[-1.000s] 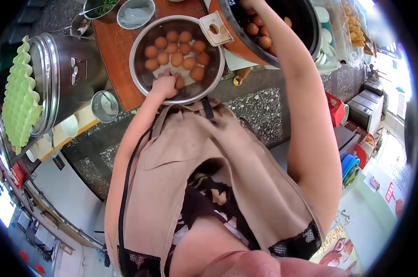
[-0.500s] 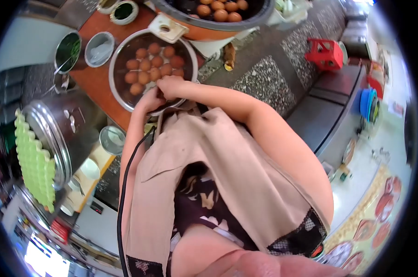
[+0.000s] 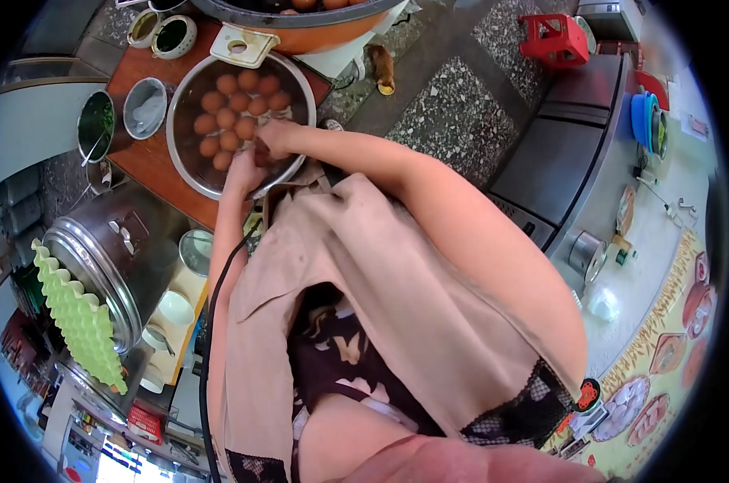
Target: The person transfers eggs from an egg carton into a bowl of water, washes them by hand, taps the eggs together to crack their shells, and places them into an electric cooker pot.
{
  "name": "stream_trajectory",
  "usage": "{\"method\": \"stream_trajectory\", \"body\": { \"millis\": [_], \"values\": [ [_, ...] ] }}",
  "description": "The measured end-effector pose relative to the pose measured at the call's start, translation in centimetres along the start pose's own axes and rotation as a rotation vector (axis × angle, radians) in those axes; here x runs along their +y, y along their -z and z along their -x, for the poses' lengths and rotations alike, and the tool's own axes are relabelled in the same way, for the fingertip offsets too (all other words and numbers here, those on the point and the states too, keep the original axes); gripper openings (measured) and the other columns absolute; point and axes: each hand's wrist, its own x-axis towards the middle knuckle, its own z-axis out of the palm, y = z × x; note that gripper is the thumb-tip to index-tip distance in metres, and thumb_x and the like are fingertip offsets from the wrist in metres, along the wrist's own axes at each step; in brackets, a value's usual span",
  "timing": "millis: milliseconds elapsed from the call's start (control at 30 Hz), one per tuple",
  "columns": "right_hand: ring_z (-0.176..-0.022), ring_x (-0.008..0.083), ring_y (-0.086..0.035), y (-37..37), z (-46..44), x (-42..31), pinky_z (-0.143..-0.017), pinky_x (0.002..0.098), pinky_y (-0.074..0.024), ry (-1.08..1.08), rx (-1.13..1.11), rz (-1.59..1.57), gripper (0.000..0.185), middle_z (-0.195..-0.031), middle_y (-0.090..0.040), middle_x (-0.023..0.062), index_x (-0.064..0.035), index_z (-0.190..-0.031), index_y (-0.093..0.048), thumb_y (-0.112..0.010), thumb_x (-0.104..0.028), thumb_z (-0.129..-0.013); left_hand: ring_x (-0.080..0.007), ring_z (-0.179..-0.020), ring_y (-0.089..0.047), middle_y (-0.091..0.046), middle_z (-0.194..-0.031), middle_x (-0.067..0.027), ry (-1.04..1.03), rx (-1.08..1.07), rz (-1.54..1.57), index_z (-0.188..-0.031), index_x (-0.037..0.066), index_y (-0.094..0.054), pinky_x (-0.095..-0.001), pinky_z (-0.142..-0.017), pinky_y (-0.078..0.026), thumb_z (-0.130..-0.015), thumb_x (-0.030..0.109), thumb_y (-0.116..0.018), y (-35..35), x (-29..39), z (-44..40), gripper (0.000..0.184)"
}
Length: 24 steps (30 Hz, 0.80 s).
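Several brown eggs (image 3: 239, 102) lie in water in a steel bowl (image 3: 181, 153) on the wooden table. My left hand (image 3: 247, 167) is in the near side of the bowl, its fingers curled round something I cannot make out. Touching or almost touching it, my right hand (image 3: 276, 138) reaches in from the right with bent fingers, and what it holds is hidden. The eggs sit just beyond both hands. An orange pot (image 3: 324, 39) with a dark inside holds more eggs behind the bowl, its pale handle over the bowl's rim.
Left of the bowl are a container of ice-like pieces (image 3: 146, 109) and a pot of chopped greens (image 3: 99, 121). A large steel pot (image 3: 131, 241) with a green egg tray (image 3: 78, 322) stands nearer. A red stool (image 3: 553, 40) and a small animal (image 3: 382, 68) are on the floor.
My right hand has come from the orange pot into the steel bowl beside my left hand. The view has shifted, so the bowl and pots appear further left.
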Motion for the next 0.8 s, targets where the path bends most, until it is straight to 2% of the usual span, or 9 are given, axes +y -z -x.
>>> {"method": "stream_trajectory", "body": {
  "millis": [33, 67, 167, 300, 400, 467, 600, 667, 800],
  "values": [
    [-0.096, 0.0347, -0.062, 1.2, 0.9, -0.9, -0.084, 0.0412, -0.0495, -0.062, -0.001, -0.087, 0.035, -0.098, -0.065, 0.0189, -0.0034, -0.093, -0.066, -0.066, -0.03, -0.071, -0.0341, -0.094, -0.062, -0.065, -0.098, -0.0204, 0.022, 0.062, 0.019, -0.113, 0.005, -0.058, -0.0431, -0.083, -0.048, -0.069, 0.012, -0.064, 0.2, 0.4, 0.1, 0.045],
    [-0.094, 0.0356, -0.063, 2.1, 1.7, -1.8, -0.083, 0.0416, -0.0498, -0.146, 0.022, -0.114, 0.033, -0.096, -0.066, 0.0198, -0.0031, -0.091, -0.067, -0.062, -0.031, -0.074, -0.036, -0.093, -0.062, -0.065, -0.097, -0.0213, 0.148, 0.013, -0.189, -0.105, 0.004, -0.062, -0.043, -0.082, -0.049, -0.073, 0.021, -0.063, 0.3, 0.5, -0.3, 0.036],
    [-0.093, 0.0354, -0.063, 1.2, 0.6, -1.5, -0.084, 0.042, -0.0496, -0.261, 0.089, -0.136, 0.032, -0.097, -0.066, 0.0202, -0.0026, -0.091, -0.068, -0.061, -0.03, -0.075, -0.0376, -0.091, -0.062, -0.064, -0.097, -0.0224, 0.215, 0.101, -0.234, -0.098, 0.004, -0.066, -0.0432, -0.081, -0.049, -0.077, 0.028, -0.06, 0.8, 2.3, 0.1, 0.033],
    [-0.095, 0.0354, -0.062, 0.0, -0.2, -0.4, -0.085, 0.0429, -0.0489, -0.199, -0.013, -0.078, 0.028, -0.101, -0.065, 0.0204, -0.0046, -0.094, -0.068, -0.06, -0.025, -0.076, -0.0376, -0.092, -0.061, -0.064, -0.097, -0.0229, 0.156, 0.112, -0.172, -0.097, 0.005, -0.067, -0.0441, -0.082, -0.049, -0.08, 0.026, -0.057, 0.1, 0.9, 0.0, 0.029],
    [-0.099, 0.0352, -0.061, -0.8, -0.8, 0.6, -0.085, 0.0434, -0.0483, -0.011, -0.056, 0.002, 0.023, -0.105, -0.063, 0.0205, -0.0069, -0.094, -0.069, -0.059, -0.019, -0.077, -0.0383, -0.093, -0.06, -0.063, -0.096, -0.0235, 0.059, 0.154, -0.19, -0.096, 0.006, -0.068, -0.0446, -0.083, -0.048, -0.08, 0.02, -0.055, -0.8, -0.9, -0.2, 0.025],
    [-0.103, 0.0328, -0.061, 0.0, 0.4, -0.1, -0.087, 0.0392, -0.0484, 0.053, 0.035, 0.104, 0.029, -0.107, -0.064, 0.0201, -0.0004, -0.099, -0.067, -0.058, -0.019, -0.08, -0.039, -0.094, -0.059, -0.063, -0.095, -0.0238, -0.076, 0.081, -0.086, -0.101, 0.007, -0.065, -0.0456, -0.084, -0.048, -0.08, 0.016, -0.054, -1.5, -3.0, -1.0, 0.026],
    [-0.101, 0.0328, -0.062, -0.9, -0.6, 0.3, -0.087, 0.039, -0.0489, -0.088, 0.022, -0.029, 0.032, -0.104, -0.064, 0.0207, -0.0005, -0.098, -0.068, -0.061, -0.023, -0.077, -0.0398, -0.094, -0.06, -0.063, -0.095, -0.0239, -0.077, 0.236, -0.145, -0.106, 0.008, -0.062, -0.047, -0.084, -0.048, -0.078, 0.016, -0.056, -1.4, -1.3, -0.4, 0.029],
    [-0.097, 0.0351, -0.062, 1.4, 0.6, -1.0, -0.084, 0.0412, -0.0496, -0.199, -0.032, -0.118, 0.032, -0.102, -0.064, 0.0225, -0.0043, -0.093, -0.069, -0.061, -0.028, -0.073, -0.0399, -0.093, -0.06, -0.064, -0.094, -0.024, 0.207, 0.052, -0.236, -0.108, 0.01, -0.06, -0.0481, -0.083, -0.048, -0.08, 0.019, -0.054, 0.8, 2.6, 0.5, 0.03],
    [-0.094, 0.0354, -0.063, 1.3, 0.0, -0.8, -0.084, 0.0408, -0.0503, -0.22, 0.039, -0.066, 0.04, -0.099, -0.065, 0.0211, -0.0045, -0.095, -0.069, -0.058, -0.035, -0.072, -0.039, -0.093, -0.061, -0.064, -0.093, -0.0232, 0.251, 0.15, -0.232, -0.106, 0.01, -0.062, -0.0473, -0.081, -0.05, -0.082, 0.024, -0.052, 0.4, 1.8, 0.2, 0.029]
  ]
}}
